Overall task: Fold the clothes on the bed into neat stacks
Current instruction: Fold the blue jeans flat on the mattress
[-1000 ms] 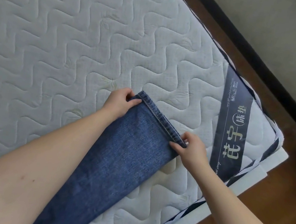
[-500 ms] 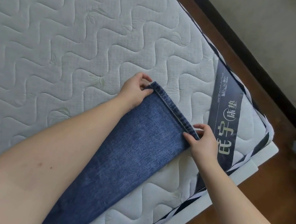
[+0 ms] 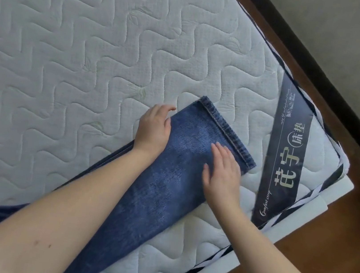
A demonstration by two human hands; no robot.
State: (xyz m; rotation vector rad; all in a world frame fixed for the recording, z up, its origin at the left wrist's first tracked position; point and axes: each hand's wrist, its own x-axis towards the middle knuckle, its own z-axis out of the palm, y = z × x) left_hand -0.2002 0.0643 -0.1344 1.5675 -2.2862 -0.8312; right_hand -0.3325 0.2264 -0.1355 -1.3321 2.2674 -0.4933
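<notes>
A pair of blue jeans (image 3: 161,194) lies flat on the quilted white mattress (image 3: 82,51), its legs stacked and the stitched hem pointing toward the far right corner. My left hand (image 3: 153,130) rests on the left edge of the leg, a little below the hem, fingers relaxed. Flat on the denim near the right side of the hem lies my right hand (image 3: 222,173), its fingers straight. My left forearm covers part of the jeans lower down.
A dark label band (image 3: 286,152) with printed characters crosses the mattress corner. The mattress edge and white bed frame (image 3: 318,203) run along the right. Beyond them are a brown wooden floor (image 3: 330,264) and a dark skirting board along a grey wall.
Both hands have let go of the hem corners they pinched. They now lie flat on the denim further back from the hem, which rests on the mattress.
</notes>
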